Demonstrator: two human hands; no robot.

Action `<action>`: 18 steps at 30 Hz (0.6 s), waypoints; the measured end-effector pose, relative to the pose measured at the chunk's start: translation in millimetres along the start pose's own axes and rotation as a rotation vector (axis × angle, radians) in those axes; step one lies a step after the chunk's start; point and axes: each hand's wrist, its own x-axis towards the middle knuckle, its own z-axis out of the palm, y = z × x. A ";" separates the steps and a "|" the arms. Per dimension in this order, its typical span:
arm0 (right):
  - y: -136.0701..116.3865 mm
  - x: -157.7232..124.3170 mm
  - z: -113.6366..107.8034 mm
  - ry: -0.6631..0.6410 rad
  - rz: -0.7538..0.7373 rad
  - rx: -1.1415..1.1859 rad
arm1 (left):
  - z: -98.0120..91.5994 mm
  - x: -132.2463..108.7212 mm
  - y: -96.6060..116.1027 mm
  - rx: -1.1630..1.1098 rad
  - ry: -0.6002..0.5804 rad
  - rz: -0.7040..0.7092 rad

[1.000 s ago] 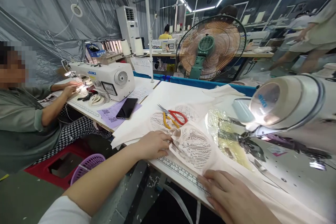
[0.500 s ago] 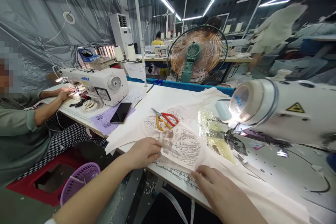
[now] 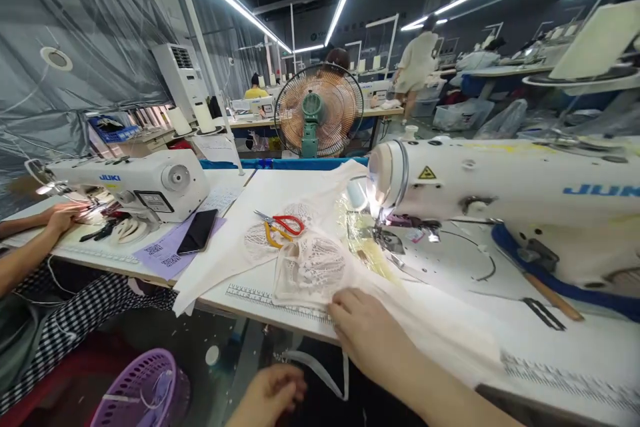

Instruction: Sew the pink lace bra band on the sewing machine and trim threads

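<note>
White lace fabric lies at the front of the table, with more pale cloth spreading behind it and to its right. My right hand rests at the fabric's lower right corner, fingertips pressed together on its edge; whether they pinch it is hard to make out. Below the table's front edge is my left hand, off the fabric, with its fingers curled loosely and nothing seen between them. Small snips with a red and a yellow handle lie on the lace behind the front piece.
A sewing machine stands at the right, another at the left by a co-worker's hands. A black phone lies on purple paper. A fan stands behind the table, and a purple basket is on the floor.
My left hand has let go of the lace and moved down below the table edge. My right hand stays at the lace's right corner. The view has turned to the right.
</note>
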 end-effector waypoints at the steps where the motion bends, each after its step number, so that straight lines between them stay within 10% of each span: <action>1: 3.2 -1.2 2.1 0.010 0.028 0.003 | 6.3 5.0 5.1 0.077 0.002 0.048; 6: 13.8 -4.8 6.4 -0.012 0.120 -0.048 | 46.8 34.0 24.3 0.893 -0.202 0.140; 10: 15.0 -12.5 -0.7 -0.044 0.056 -0.090 | 46.2 33.7 11.7 0.962 -0.148 -0.021; 18: 30.8 -62.3 -23.9 0.370 -0.009 0.109 | -113.9 -79.5 -37.1 0.988 0.229 -0.589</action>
